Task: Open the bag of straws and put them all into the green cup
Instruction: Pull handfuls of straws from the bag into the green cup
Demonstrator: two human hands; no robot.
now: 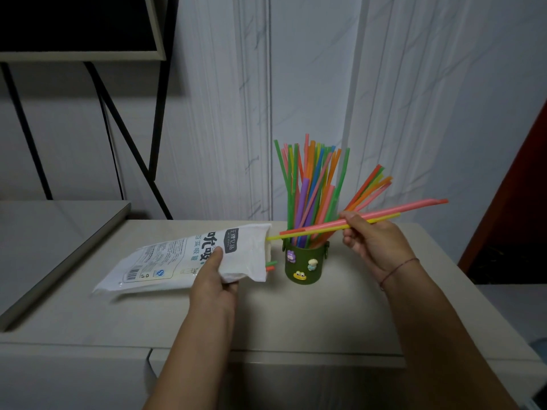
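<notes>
A white straw bag (165, 258) lies on the beige table top, its open mouth facing right toward the green cup (305, 261). My left hand (214, 276) grips the bag near its mouth. Two straw ends, red and green (270, 266), poke out of the bag's lower edge. My right hand (373, 241) pinches a few straws, pink and yellow (393, 211), held nearly level in front of the cup, their left tips just at the bag's mouth. The cup, decorated with small cartoon figures, holds several upright coloured straws (310, 184).
The table top (296, 315) meets a white marbled wall behind the cup. A lower grey surface (44, 232) lies at the left, beneath a black metal frame (124, 128). A dark red panel (515, 202) stands at the right edge.
</notes>
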